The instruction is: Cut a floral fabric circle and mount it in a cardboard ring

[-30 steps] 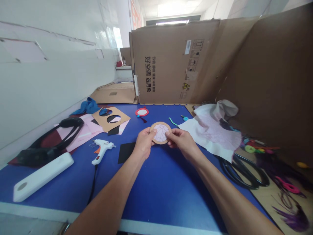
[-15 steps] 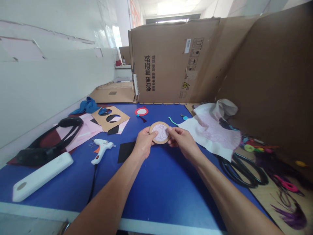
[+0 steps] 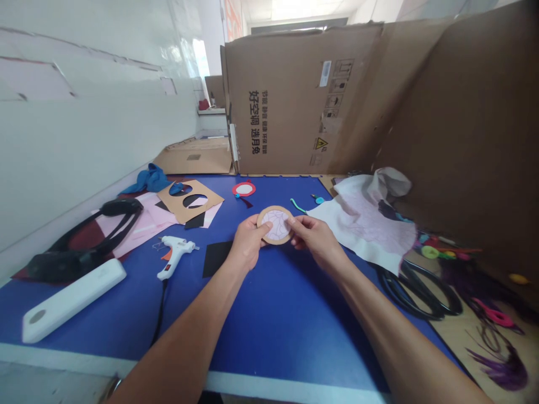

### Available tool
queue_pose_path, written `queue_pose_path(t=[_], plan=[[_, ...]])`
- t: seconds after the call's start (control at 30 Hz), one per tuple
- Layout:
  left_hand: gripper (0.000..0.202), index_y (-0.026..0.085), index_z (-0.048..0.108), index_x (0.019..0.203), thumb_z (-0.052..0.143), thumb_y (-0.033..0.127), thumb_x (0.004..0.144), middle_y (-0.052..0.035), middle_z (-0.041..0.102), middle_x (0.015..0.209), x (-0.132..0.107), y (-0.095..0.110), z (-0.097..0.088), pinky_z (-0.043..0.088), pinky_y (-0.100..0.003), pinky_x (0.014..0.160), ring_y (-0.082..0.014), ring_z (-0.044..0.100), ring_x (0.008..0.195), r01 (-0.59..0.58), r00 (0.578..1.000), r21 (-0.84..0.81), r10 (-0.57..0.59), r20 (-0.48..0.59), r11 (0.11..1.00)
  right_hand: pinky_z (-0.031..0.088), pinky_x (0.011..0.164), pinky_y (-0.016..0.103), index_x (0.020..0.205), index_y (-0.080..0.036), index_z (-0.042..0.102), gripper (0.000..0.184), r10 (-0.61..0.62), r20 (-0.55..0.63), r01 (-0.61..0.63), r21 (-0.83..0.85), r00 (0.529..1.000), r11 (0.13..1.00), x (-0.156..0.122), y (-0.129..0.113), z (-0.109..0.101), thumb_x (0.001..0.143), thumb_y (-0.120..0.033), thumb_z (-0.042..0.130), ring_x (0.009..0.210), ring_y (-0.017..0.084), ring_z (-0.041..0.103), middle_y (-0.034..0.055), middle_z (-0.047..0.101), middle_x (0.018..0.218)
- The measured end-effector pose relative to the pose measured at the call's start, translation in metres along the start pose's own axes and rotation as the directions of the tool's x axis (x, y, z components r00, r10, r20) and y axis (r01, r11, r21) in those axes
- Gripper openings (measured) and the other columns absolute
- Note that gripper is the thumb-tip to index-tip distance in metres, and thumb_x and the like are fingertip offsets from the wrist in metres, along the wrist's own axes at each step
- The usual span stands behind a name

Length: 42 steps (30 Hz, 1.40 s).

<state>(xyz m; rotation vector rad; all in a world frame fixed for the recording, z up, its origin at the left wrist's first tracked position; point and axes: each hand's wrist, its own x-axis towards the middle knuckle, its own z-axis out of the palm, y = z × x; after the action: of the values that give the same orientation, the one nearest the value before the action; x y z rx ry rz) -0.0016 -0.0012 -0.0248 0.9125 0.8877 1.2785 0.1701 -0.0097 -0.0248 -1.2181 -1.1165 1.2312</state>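
Note:
Between my hands, above the blue table (image 3: 269, 320), is a round cardboard ring (image 3: 275, 243) with a pale, purple-lined disc (image 3: 276, 225) in its middle. My left hand (image 3: 247, 241) grips its left side, the thumb lying on the face of the disc. On the right side my right hand (image 3: 314, 230) pinches the edge, thumb on top. The fingers behind the ring are mostly hidden. A black square sheet (image 3: 216, 259) lies beside my left wrist. Farther back is a red ring (image 3: 244, 189) with a white centre and a dark tassel.
At left lie a white glue gun (image 3: 174, 255) with its cord, a white bar-shaped object (image 3: 73, 301), a black headset-like strap (image 3: 84, 241) and cardboard with round holes (image 3: 191, 202). White cloth (image 3: 366, 216) and black handles (image 3: 421, 294) lie at right. A tall cardboard box (image 3: 290, 106) stands behind.
My right thumb has slid slightly inward over the edge of the disc. Both hands keep their hold on the ring, and the view has tilted a little.

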Motion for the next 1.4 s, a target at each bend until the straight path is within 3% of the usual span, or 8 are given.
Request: queue_pose_path(t=[0.23,0.47,0.77,0.9,1.03,1.2,1.4], plan=[[0.025,0.014,0.079,0.101,0.082,0.017,0.076,-0.0142,0.082,0.099,0.002,0.001,0.000,0.064,-0.045,0.085,-0.0295,0.078,0.093,-0.041,0.996,-0.048,0.037,-0.084,0.998,0.049,0.046,0.020,0.081,-0.019,0.071,0.042,0.019,0.029,-0.019,-0.010,0.999,1.000,-0.003,-0.001,0.002,0.064,-0.050,0.094,0.051,0.010,0.059,-0.0027,0.068,0.063],[0.022,0.015,0.076,0.098,0.080,0.015,0.076,-0.0118,0.082,0.097,0.002,0.001,0.003,0.064,-0.043,0.087,-0.0281,0.078,0.094,-0.080,0.987,-0.093,0.066,-0.146,0.992,0.049,0.047,0.021,0.080,-0.020,0.070,0.041,-0.003,0.024,0.003,-0.021,1.000,1.000,-0.004,0.000,0.005,0.063,-0.049,0.094,0.052,0.011,0.061,-0.0026,0.069,0.064],[0.027,0.016,0.073,0.097,0.083,0.014,0.072,-0.0119,0.081,0.100,0.000,0.000,0.005,0.064,-0.045,0.088,-0.0295,0.078,0.098,-0.055,0.992,-0.113,0.041,-0.119,0.992,0.047,0.049,0.022,0.079,-0.019,0.071,0.034,-0.017,0.018,0.018,-0.049,1.000,0.999,-0.005,-0.002,0.005,0.072,-0.048,0.086,0.051,0.011,0.058,-0.0024,0.066,0.059],[0.025,0.016,0.073,0.097,0.080,0.014,0.073,-0.0108,0.081,0.097,0.001,0.001,0.005,0.064,-0.043,0.084,-0.0275,0.078,0.092,-0.053,0.989,-0.106,0.038,-0.141,0.993,0.050,0.051,0.023,0.089,-0.020,0.071,0.033,-0.022,0.015,0.022,-0.031,1.000,0.999,-0.007,-0.004,0.006,0.072,-0.045,0.083,0.056,0.013,0.062,-0.0016,0.070,0.068],[0.027,0.017,0.073,0.099,0.080,0.015,0.073,-0.0097,0.081,0.097,0.000,0.002,0.006,0.063,-0.038,0.078,-0.0246,0.077,0.086,-0.058,0.989,-0.098,0.044,-0.140,0.993,0.053,0.053,0.024,0.106,-0.022,0.068,0.044,-0.030,0.001,0.030,-0.011,1.000,0.999,-0.007,-0.005,0.007,0.074,-0.047,0.083,0.062,0.014,0.066,-0.0019,0.072,0.080],[0.031,0.017,0.075,0.102,0.083,0.017,0.072,-0.0084,0.081,0.097,-0.005,-0.001,0.010,0.061,-0.034,0.071,-0.0221,0.075,0.081,-0.034,0.997,-0.047,0.031,-0.069,0.998,0.047,0.049,0.024,0.089,-0.020,0.067,0.040,-0.069,-0.020,0.067,-0.086,0.997,0.994,-0.006,0.000,0.008,0.073,-0.052,0.086,0.054,0.013,0.060,-0.0021,0.069,0.068],[0.032,0.016,0.074,0.103,0.084,0.020,0.073,-0.0105,0.080,0.102,-0.003,-0.004,0.007,0.061,-0.036,0.076,-0.0237,0.075,0.085,-0.044,0.998,-0.044,0.042,-0.047,0.998,0.048,0.051,0.025,0.082,-0.020,0.069,0.037,-0.095,-0.022,0.093,-0.070,0.995,0.993,-0.003,0.005,0.006,0.075,-0.053,0.084,0.054,0.013,0.058,-0.0016,0.067,0.063]])
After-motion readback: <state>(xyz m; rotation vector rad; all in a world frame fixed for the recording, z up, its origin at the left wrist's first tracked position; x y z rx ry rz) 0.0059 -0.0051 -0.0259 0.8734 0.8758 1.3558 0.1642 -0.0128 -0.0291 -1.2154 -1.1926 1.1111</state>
